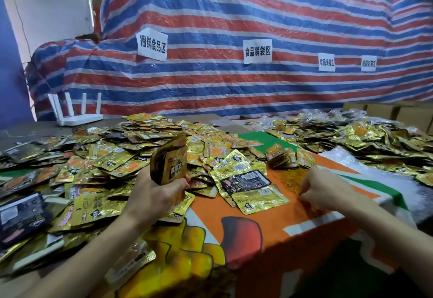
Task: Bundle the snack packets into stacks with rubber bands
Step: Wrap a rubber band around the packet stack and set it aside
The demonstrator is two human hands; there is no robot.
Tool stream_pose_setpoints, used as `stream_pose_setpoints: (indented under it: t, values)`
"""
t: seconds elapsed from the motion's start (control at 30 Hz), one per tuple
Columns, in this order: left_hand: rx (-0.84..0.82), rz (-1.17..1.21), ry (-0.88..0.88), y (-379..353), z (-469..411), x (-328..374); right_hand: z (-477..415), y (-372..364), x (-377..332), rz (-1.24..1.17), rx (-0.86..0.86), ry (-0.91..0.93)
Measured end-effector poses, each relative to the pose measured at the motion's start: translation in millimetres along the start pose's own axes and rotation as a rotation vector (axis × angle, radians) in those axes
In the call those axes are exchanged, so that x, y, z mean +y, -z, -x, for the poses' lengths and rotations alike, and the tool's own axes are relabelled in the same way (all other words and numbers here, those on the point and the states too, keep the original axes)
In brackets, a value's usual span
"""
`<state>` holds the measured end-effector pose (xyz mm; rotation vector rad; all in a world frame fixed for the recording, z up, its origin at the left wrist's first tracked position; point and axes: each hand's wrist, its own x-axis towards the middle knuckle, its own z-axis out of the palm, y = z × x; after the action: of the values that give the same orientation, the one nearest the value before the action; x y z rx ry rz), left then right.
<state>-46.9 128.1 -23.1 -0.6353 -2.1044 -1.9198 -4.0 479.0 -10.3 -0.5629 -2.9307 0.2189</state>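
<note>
Head view, on the striped tarp [234, 16] behind the table [269, 206]: paper signs reading 捆绑食品区 [151, 44] and 食品装袋区 [257, 51], with two smaller ones farther right too blurred to read. Heaped loose over the table's left side and far right, gold snack packets [112, 159] with black panels, print too small to make out, and a white router [77, 112] behind them at the left. Gripped upright in the left hand [157, 194], a stack of packets [168, 159] above the heap; well apart from it, the right hand [325, 190], fingers curled at the yellow rubber bands [289, 178] piled on the orange cloth, unclear whether pinching one.
</note>
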Motion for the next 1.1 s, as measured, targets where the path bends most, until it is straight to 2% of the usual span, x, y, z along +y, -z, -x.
stream_pose_setpoints:
  t: [0.3,0.57,0.83,1.1]
  values:
    - [0.084,0.071,0.053,15.4,-9.3,-6.8,-1.6,9.9,4.6,-0.206,0.195,-0.015]
    - [0.127,0.12,0.098,24.2,-7.6,-11.4,-9.0,9.8,5.8,-0.278,0.206,-0.05]
    - [0.123,0.131,0.14,27.5,-2.8,-10.6,-25.0,6.7,9.9,-0.207,0.22,-0.065]
    - [0.105,0.108,0.122,24.4,-0.8,-11.0,-23.7,5.0,0.8,-0.241,0.237,-0.063]
